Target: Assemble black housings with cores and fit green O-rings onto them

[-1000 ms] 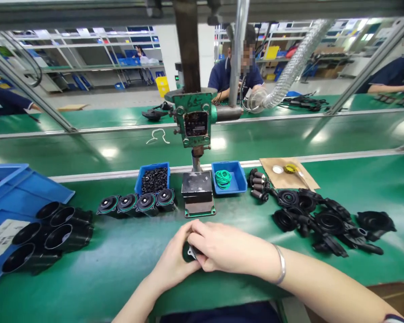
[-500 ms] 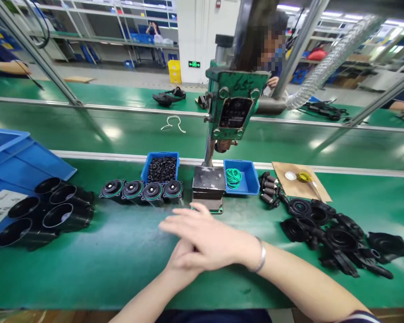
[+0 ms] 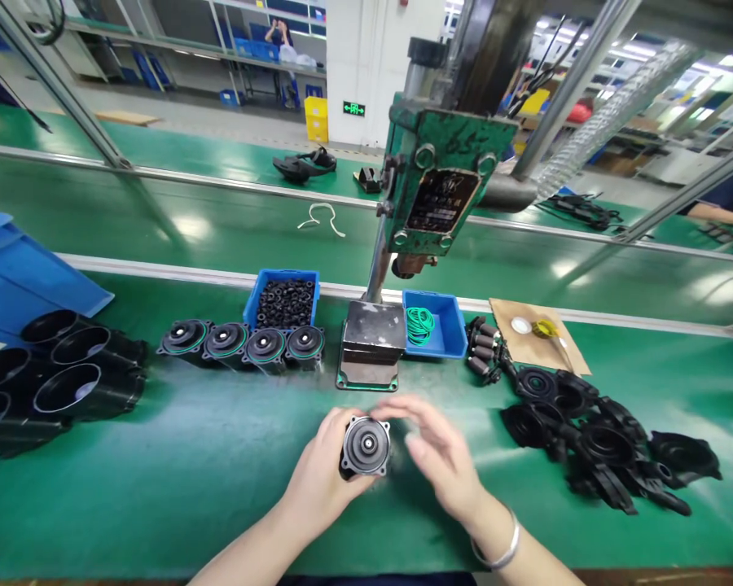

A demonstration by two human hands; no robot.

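We have one view: head cam, facing forward and down, bench [image 3: 370,525] close at 6 o'clock, pillar [image 3: 363,65] far at 12

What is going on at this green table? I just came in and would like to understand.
The person's left hand grips a round black part, its ringed face turned up. The right hand is open just beside it, and its fingertips are too blurred to tell whether they touch. No green ring shows on this part. Four similar black parts with green rings stand in a row, farther to the left. Beyond the hands stands a green press.
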